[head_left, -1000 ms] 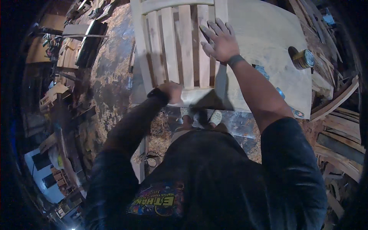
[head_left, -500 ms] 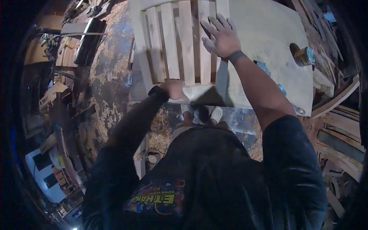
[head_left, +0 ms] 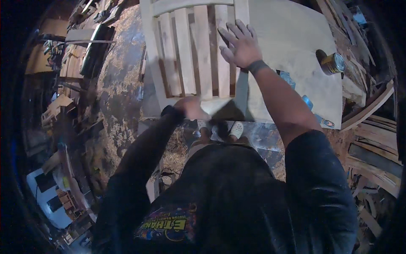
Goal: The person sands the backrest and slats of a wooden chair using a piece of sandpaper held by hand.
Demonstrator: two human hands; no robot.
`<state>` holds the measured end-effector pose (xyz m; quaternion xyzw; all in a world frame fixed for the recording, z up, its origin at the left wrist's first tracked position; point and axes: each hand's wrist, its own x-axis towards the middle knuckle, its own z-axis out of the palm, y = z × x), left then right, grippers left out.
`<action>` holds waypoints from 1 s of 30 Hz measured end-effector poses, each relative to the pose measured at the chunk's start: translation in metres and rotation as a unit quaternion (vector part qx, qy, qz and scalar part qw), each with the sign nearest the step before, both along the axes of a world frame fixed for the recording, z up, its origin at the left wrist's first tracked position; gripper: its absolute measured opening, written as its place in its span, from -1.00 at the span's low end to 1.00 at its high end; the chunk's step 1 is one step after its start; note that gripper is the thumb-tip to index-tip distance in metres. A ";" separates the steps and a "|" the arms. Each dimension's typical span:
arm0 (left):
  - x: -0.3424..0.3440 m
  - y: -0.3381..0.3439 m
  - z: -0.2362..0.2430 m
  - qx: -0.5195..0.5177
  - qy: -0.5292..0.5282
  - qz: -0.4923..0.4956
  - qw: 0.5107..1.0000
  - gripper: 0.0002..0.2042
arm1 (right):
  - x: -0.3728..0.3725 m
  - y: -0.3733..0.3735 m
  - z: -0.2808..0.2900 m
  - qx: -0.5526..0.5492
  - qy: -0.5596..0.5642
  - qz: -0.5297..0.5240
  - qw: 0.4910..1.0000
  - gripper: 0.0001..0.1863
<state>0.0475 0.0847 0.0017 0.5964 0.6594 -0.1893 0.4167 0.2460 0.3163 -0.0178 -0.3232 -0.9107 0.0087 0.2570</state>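
A pale wooden frame with several upright slats (head_left: 204,55), like a chair back, lies flat in front of me. My left hand (head_left: 192,108) is on its near rail at the left, blurred by motion; I cannot make out its fingers or whether anything is under them. My right hand (head_left: 243,50) rests with fingers spread on the frame's right side, over the rightmost slat and side post. Dark shadow covers part of the near rail, just right of my left hand.
The frame lies on a pale board (head_left: 292,38). On its right part are a metal can (head_left: 333,63), a crumpled bluish piece (head_left: 286,77) and a small blue object (head_left: 307,101). Stacked wood strips (head_left: 376,148) fill the right side; wood shavings (head_left: 120,72) litter the floor at left.
The view has shifted slightly, with the frame sitting a little lower in it. My left hand has moved slightly toward me along the near rail. My right hand stays spread on the frame.
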 end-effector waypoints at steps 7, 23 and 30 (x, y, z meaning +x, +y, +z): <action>-0.002 -0.004 -0.007 0.043 0.008 -0.087 0.995 -0.11 | 0.001 -0.001 -0.002 0.018 0.000 -0.010 1.000 -0.30; -0.026 -0.001 -0.007 0.131 0.029 -0.167 0.977 -0.28 | 0.000 0.001 -0.006 0.000 0.006 -0.024 1.000 -0.25; -0.031 0.008 -0.013 0.078 0.086 -0.222 0.968 -0.19 | 0.000 0.000 -0.005 0.011 -0.009 -0.020 1.000 -0.26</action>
